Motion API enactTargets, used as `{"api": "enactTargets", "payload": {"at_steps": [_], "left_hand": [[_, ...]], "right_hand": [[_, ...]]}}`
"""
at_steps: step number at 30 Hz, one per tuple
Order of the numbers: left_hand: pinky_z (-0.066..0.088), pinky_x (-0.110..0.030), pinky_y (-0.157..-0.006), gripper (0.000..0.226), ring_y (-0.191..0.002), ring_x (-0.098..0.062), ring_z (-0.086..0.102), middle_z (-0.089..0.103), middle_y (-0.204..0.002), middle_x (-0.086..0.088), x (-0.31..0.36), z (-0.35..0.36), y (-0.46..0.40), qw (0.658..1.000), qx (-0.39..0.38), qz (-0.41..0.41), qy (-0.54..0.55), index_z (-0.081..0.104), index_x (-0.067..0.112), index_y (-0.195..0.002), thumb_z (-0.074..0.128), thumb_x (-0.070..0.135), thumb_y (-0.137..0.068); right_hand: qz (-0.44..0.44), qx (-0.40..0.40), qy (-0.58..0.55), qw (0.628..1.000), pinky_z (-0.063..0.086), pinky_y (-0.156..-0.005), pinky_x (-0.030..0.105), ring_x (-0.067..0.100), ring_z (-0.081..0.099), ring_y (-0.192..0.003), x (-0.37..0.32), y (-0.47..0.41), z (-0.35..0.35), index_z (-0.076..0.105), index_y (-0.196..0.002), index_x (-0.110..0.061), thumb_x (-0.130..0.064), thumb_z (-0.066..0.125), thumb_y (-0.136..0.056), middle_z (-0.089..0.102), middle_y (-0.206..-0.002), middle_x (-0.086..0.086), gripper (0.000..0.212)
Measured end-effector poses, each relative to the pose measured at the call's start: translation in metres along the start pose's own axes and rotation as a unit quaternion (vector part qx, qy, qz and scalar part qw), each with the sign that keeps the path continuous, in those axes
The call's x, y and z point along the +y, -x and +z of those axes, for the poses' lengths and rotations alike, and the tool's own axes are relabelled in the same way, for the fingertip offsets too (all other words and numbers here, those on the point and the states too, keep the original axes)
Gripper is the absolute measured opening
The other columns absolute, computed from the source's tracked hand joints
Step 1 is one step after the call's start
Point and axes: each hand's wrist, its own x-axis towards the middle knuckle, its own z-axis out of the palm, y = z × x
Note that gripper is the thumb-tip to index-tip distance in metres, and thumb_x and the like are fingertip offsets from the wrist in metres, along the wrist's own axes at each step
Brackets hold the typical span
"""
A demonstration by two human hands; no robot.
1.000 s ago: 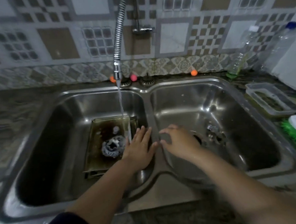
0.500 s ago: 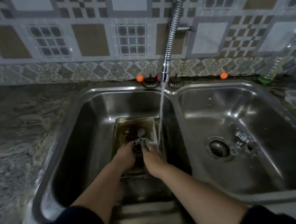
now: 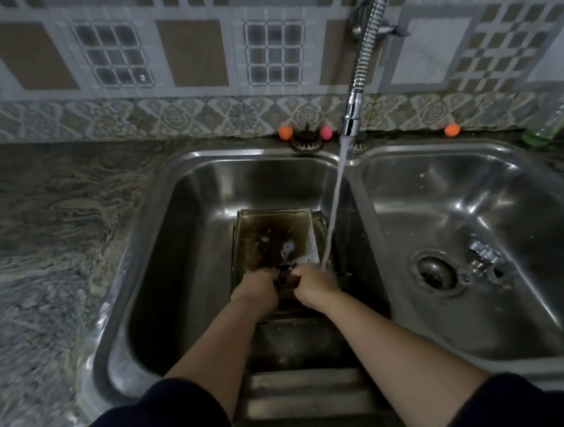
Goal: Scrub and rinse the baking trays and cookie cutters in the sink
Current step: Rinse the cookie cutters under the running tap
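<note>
A double-bowl stainless steel sink (image 3: 183,239) is shown from above, set in a marbled grey countertop (image 3: 44,228) below a patterned tile wall (image 3: 191,53). A stained baking tray (image 3: 269,237), darkened brown across its base, lies flat on the floor of the left bowl; the edge of a second tray (image 3: 321,224) is seen just beneath it on the right side. Both hands are held together over the near end of the tray. The left hand (image 3: 257,289) and the right hand (image 3: 313,284) are curled around a small dark object (image 3: 283,277) pinched between them; it is too small and shadowed to be identified with certainty, though a cookie cutter is suggested by the task. A flexible coiled metal faucet hose (image 3: 363,53) descends from the wall, and a stream of water (image 3: 334,203) falls from its nozzle onto the tray's right edge, just beside the right hand. Dark sleeves (image 3: 161,418) are pushed up both forearms. In the right bowl, a drain strainer (image 3: 438,273) and a small metal object (image 3: 488,260) are seen. Two orange balls (image 3: 285,133) and one pink ball (image 3: 326,132) rest along the sink's back rim, and a clear plastic bottle (image 3: 552,121) stands at the far right. No legible brand, label or writing is visible on any surface.
</note>
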Motion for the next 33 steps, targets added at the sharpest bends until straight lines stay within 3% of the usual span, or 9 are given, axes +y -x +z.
{"api": "enactTargets", "payload": {"at_steps": [5, 8, 11, 13, 17, 21, 25, 28, 33], "left_hand": [[0.046, -0.034, -0.098, 0.044, -0.117, -0.023, 0.054, 0.058, -0.13, -0.005, 0.01, 0.0, 0.008, 1.0, -0.006, 0.012, 0.014, 0.055, 0.024, -0.131, 0.058, 0.023, -0.087], [0.046, -0.03, -0.093, 0.037, -0.111, -0.022, 0.057, 0.061, -0.12, -0.003, 0.019, 0.002, 0.011, 0.998, 0.016, 0.021, 0.058, 0.06, 0.022, -0.124, 0.061, 0.02, -0.087], [0.044, -0.024, -0.08, 0.025, -0.098, -0.017, 0.059, 0.063, -0.102, 0.0, 0.03, 0.001, 0.013, 0.994, 0.043, 0.024, 0.101, 0.065, 0.018, -0.112, 0.064, 0.02, -0.088], [0.043, -0.022, -0.073, 0.023, -0.089, -0.014, 0.059, 0.063, -0.095, 0.001, 0.035, 0.001, 0.013, 0.99, 0.045, 0.019, 0.129, 0.065, 0.019, -0.109, 0.066, 0.024, -0.087], [0.048, -0.027, -0.082, 0.04, -0.098, -0.015, 0.06, 0.065, -0.111, -0.001, 0.037, 0.003, 0.013, 0.991, 0.044, -0.008, 0.13, 0.058, 0.022, -0.126, 0.066, 0.027, -0.087], [0.05, -0.039, -0.092, 0.037, -0.105, -0.021, 0.059, 0.061, -0.12, -0.004, 0.038, 0.003, 0.011, 0.996, 0.015, -0.038, 0.084, 0.056, 0.027, -0.127, 0.058, 0.033, -0.09], [0.048, -0.036, -0.088, 0.041, -0.103, -0.024, 0.059, 0.062, -0.118, -0.008, 0.064, -0.005, 0.015, 0.981, 0.082, -0.048, 0.17, 0.058, 0.022, -0.124, 0.033, 0.043, -0.1], [0.054, -0.034, -0.079, 0.042, -0.096, -0.022, 0.064, 0.066, -0.109, -0.009, 0.089, -0.013, 0.023, 0.921, 0.027, -0.076, 0.381, 0.06, 0.015, -0.121, 0.037, 0.043, -0.1], [0.052, -0.026, -0.067, 0.026, -0.087, -0.018, 0.067, 0.07, -0.096, -0.006, 0.097, -0.01, 0.035, 0.83, -0.008, -0.101, 0.548, 0.064, 0.017, -0.116, 0.05, 0.027, -0.098]], "right_hand": [[0.009, 0.018, -0.196, 0.98, 0.042, -0.082, 0.023, 0.012, 0.053, -0.099, 0.007, 0.009, -0.015, 0.069, -0.103, -0.021, -0.024, 0.056, -0.095, 0.06, -0.111, -0.003, 0.016], [0.039, 0.059, -0.271, 0.96, 0.046, -0.083, 0.025, 0.015, 0.054, -0.103, 0.011, 0.011, -0.014, 0.071, -0.094, -0.027, -0.029, 0.062, -0.091, 0.054, -0.122, -0.002, 0.009], [0.092, 0.039, -0.396, 0.913, 0.045, -0.085, 0.027, 0.017, 0.053, -0.105, 0.013, 0.016, -0.025, 0.066, -0.115, -0.023, -0.03, 0.061, -0.092, 0.055, -0.126, 0.001, 0.024], [0.135, -0.003, -0.476, 0.869, 0.043, -0.099, 0.035, 0.022, 0.053, -0.113, 0.013, 0.02, -0.036, 0.059, -0.126, -0.021, -0.033, 0.059, -0.093, 0.057, -0.128, 0.005, 0.035], [0.168, -0.007, -0.548, 0.819, 0.036, -0.108, 0.039, 0.026, 0.045, -0.126, 0.012, 0.025, -0.045, 0.055, -0.13, -0.014, -0.035, 0.062, -0.091, 0.052, -0.135, 0.009, 0.044], [0.151, 0.005, -0.558, 0.816, 0.043, -0.079, 0.029, 0.014, 0.054, -0.084, 0.015, 0.029, -0.05, 0.063, -0.109, -0.013, -0.031, 0.063, -0.091, 0.06, -0.095, 0.001, 0.026], [0.121, 0.008, -0.555, 0.823, 0.052, -0.09, 0.037, 0.025, 0.065, -0.095, 0.021, 0.028, -0.051, 0.067, -0.099, -0.017, -0.029, 0.066, -0.088, 0.068, -0.099, 0.004, 0.016], [0.106, 0.02, -0.496, 0.862, 0.051, -0.094, 0.042, 0.025, 0.064, -0.096, 0.026, 0.032, -0.058, 0.065, -0.106, -0.018, -0.028, 0.061, -0.091, 0.067, -0.102, 0.007, 0.018], [0.054, 0.02, -0.407, 0.912, 0.049, -0.098, 0.041, 0.023, 0.061, -0.102, 0.04, 0.043, -0.064, 0.062, -0.099, -0.02, -0.025, 0.054, -0.095, 0.065, -0.105, 0.006, 0.01]]}}
